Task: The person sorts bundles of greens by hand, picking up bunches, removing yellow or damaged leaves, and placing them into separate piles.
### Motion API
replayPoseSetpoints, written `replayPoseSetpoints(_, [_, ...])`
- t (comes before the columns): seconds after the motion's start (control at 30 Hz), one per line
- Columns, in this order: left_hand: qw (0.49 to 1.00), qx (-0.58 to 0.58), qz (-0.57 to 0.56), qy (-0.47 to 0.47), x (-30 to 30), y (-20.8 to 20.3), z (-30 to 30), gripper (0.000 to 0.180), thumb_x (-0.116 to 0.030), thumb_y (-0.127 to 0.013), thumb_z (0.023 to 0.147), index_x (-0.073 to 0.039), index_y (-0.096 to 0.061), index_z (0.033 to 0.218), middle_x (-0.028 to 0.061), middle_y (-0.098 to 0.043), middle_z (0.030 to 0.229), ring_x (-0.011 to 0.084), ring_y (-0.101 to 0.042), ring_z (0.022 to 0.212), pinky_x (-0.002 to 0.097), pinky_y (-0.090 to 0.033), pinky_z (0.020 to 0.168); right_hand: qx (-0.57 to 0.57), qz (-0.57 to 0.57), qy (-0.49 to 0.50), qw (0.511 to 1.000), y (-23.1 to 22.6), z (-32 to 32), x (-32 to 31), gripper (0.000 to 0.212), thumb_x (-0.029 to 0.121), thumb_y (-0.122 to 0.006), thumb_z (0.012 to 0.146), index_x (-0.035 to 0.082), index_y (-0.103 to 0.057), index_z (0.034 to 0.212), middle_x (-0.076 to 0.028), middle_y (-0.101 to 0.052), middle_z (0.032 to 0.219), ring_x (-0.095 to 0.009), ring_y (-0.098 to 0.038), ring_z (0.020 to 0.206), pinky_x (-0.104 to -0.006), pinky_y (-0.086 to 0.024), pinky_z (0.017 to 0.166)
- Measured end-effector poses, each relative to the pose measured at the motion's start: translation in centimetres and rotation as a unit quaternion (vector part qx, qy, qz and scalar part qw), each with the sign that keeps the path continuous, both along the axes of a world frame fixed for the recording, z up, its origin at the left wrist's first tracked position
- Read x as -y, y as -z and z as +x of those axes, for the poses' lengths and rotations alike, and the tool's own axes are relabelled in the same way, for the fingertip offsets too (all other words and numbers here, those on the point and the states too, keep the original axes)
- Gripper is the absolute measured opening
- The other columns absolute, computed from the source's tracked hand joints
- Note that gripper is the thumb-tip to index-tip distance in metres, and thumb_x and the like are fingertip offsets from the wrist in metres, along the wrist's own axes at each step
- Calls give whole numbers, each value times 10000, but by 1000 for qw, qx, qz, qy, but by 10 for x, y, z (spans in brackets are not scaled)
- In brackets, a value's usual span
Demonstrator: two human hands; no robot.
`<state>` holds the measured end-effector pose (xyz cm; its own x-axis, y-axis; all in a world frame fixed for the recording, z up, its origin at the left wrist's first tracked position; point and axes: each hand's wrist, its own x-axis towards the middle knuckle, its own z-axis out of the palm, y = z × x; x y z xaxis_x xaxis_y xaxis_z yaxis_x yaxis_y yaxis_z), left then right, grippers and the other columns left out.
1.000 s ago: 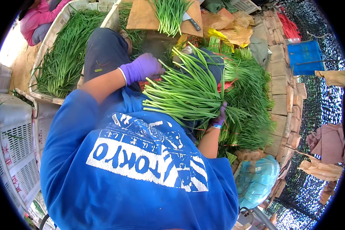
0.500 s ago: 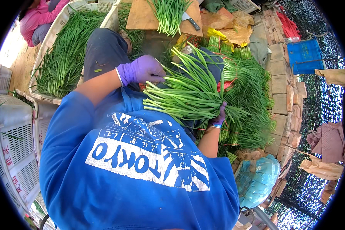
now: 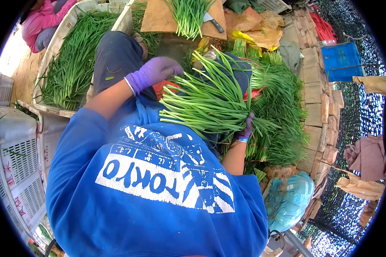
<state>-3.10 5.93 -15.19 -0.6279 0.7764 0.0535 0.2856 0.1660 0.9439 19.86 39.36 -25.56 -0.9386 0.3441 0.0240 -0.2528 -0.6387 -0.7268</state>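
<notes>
A loose bunch of green chives (image 3: 210, 103) lies fanned out above my lap, with its pale stem ends toward the left. My right hand (image 3: 247, 128), in a purple glove, is closed around the leafy end of the bunch. Just beyond the upper left stem ends is my left hand (image 3: 155, 72), also gloved in purple. Motion smears its fingers, and I cannot make out anything in them. Tied chive bundles (image 3: 278, 111) are stacked to the right of my held bunch, some with red ties.
Ahead, a wooden board (image 3: 154, 19) bears cut chives (image 3: 188, 17) and a knife (image 3: 214, 23). A white crate (image 3: 43, 81) of loose chives stands left; a person in pink (image 3: 45, 23) sits beyond it. Bricks (image 3: 312, 90) line the right, near a blue-green plastic bag (image 3: 289, 201).
My left hand has drawn up and left, away from the stem ends it was touching. My right hand and the bunch have stayed nearly in place.
</notes>
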Motion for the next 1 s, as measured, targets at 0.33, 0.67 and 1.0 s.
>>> replayPoseSetpoints(0.33, [984, -129, -121, 29, -64, -24, 7, 278, -291, -573, 794, -57, -625, 936, 132, -621, 829, 216, -601, 722, 301, -463, 702, 69, -18, -14, 997, -19, -8, 13, 509, 390, -597, 761, 62, -464, 1127, -114, -521, 1103, -278, -520, 963, -421, -425, 850])
replayPoseSetpoints(0.67, [930, 309, -59, -192, -32, -3, -37, 255, -130, -464, 848, 2, -562, 1043, 105, -621, 902, 134, -576, 809, 244, -459, 705, 56, -18, 45, 997, -4, -9, 22, 468, 355, -531, 798, 71, -450, 1161, -131, -501, 1141, -297, -498, 1003, -440, -399, 881])
replayPoseSetpoints(1.0, [955, 257, -81, 127, -71, 56, -41, 277, -164, -660, 743, 9, -620, 956, 11, -623, 832, 80, -530, 718, 220, -426, 646, 78, -55, -11, 995, -24, -17, 32, 506, 381, -504, 787, 32, -460, 1151, -140, -510, 1110, -292, -501, 979, -425, -396, 881])
